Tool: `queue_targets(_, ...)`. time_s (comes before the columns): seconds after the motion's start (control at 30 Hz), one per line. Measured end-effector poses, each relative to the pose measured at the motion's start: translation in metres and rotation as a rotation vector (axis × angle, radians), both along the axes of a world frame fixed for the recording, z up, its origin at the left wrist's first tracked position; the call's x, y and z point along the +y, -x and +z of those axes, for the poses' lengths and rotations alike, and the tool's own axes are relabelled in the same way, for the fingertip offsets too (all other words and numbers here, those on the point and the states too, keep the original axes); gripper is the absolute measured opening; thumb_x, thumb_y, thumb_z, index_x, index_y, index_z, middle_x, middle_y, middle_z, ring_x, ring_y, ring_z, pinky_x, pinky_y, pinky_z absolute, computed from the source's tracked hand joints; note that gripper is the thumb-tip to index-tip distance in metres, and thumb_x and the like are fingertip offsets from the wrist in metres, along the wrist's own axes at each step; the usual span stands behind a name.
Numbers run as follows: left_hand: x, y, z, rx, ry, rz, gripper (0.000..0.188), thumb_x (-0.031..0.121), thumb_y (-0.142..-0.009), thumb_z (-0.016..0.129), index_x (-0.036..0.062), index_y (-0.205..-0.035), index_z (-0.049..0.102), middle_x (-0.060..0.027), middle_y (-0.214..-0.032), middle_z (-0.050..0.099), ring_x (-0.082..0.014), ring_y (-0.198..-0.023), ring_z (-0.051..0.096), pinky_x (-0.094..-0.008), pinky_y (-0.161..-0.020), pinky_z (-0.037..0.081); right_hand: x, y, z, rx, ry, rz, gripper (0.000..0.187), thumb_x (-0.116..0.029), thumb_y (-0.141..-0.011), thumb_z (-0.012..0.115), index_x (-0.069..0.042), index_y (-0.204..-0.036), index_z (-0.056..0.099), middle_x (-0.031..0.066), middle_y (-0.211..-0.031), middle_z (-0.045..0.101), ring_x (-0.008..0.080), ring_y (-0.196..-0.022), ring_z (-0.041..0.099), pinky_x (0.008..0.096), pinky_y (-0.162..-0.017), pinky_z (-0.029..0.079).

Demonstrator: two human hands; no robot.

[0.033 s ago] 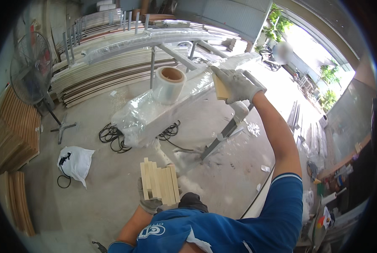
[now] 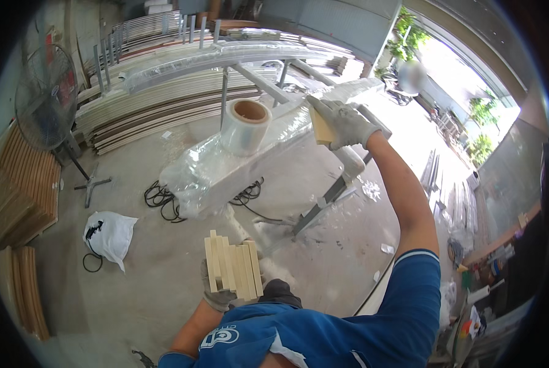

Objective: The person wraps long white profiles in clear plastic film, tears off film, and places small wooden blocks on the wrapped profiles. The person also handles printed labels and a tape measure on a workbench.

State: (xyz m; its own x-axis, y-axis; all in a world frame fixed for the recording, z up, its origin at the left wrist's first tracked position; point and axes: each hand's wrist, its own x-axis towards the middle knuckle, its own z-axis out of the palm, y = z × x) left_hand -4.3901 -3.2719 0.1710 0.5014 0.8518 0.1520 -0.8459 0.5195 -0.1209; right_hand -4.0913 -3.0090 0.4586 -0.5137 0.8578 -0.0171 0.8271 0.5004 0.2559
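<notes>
My left hand [image 2: 218, 297], in a grey glove, holds a bundle of short pale wooden strips [image 2: 233, 268] low in front of my body, its fingers wrapped around the sides. My right arm reaches forward. That gloved right hand [image 2: 350, 124] is closed on a flat pale yellow wooden piece [image 2: 322, 127], which it holds at the edge of a long bundle wrapped in clear film [image 2: 204, 168]; whether the piece touches the bundle I cannot tell. On the bundle, left of my right hand, a roll of clear stretch film [image 2: 245, 132] stands upright.
Metal stand legs [image 2: 323, 202] hold up the wrapped bundle. Black cords [image 2: 164, 199] lie on the floor beneath it. A white sack [image 2: 111, 238] and a pedestal fan [image 2: 46, 101] are at left, near stacked boards [image 2: 26, 184]. Long panels [image 2: 164, 113] are piled behind.
</notes>
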Motion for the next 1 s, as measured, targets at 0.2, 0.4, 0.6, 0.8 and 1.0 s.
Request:
queue_targets(0.2,0.100,-0.088,-0.018,0.079,-0.053,0.281,0.094,0.075,-0.087,0.042,0.0075,-0.152,0.033,-0.0223,-0.141,0.051,-0.0463,-0.111,0.062,-0.0657,-0.099,0.044,0.203,-0.054,-0.044,-0.087,0.096,0.211,0.130,-0.021,-0.054,0.090,-0.018,-0.157,0.013,0.0244,-0.136,0.051,0.0413,-0.122,0.054,0.0462,-0.105,0.047)
queue_targets(0.4,0.138,-0.185,-0.008,0.154,0.082,0.649,0.102,0.082,-0.084,0.039,0.0042,-0.150,0.035,-0.0174,-0.129,0.059,-0.0366,-0.101,0.064,-0.0547,-0.087,0.050,0.308,-0.085,-0.075,-0.232,0.279,0.364,0.131,-0.020,-0.049,0.094,-0.012,-0.156,0.018,0.0233,-0.140,0.049,0.0416,-0.130,0.048,0.0436,-0.112,0.041)
queue_targets(0.6,0.134,-0.221,0.002,0.179,0.147,0.785,0.096,0.078,-0.087,0.041,0.0065,-0.151,0.036,-0.0122,-0.118,0.058,-0.0315,-0.093,0.059,-0.0469,-0.080,0.049,0.266,-0.074,-0.044,0.076,-0.033,0.706,0.124,-0.023,-0.051,0.092,-0.011,-0.155,0.025,0.0208,-0.150,0.042,0.0402,-0.137,0.041,0.0440,-0.116,0.038)
queue_targets(0.8,0.159,-0.234,0.008,0.352,0.194,0.787,0.075,0.055,-0.098,0.047,0.0133,-0.156,0.026,-0.0116,-0.125,0.056,-0.0303,-0.098,0.061,-0.0490,-0.079,0.051,0.193,0.016,-0.066,0.337,0.238,1.058,0.051,-0.025,-0.079,0.077,-0.015,-0.124,0.056,0.0114,-0.117,0.062,0.0353,-0.100,0.066,0.0437,-0.090,0.050)
queue_targets(1.0,0.174,-0.241,0.007,0.381,0.018,0.825,0.078,0.049,-0.097,0.053,0.0137,-0.158,0.020,-0.0126,-0.136,0.053,-0.0317,-0.112,0.061,-0.0522,-0.084,0.053,0.276,-0.059,-0.039,0.680,-0.303,0.886,0.038,-0.024,-0.076,0.080,-0.010,-0.107,0.064,0.0073,-0.104,0.067,0.0269,-0.090,0.069,0.0398,-0.079,0.054)
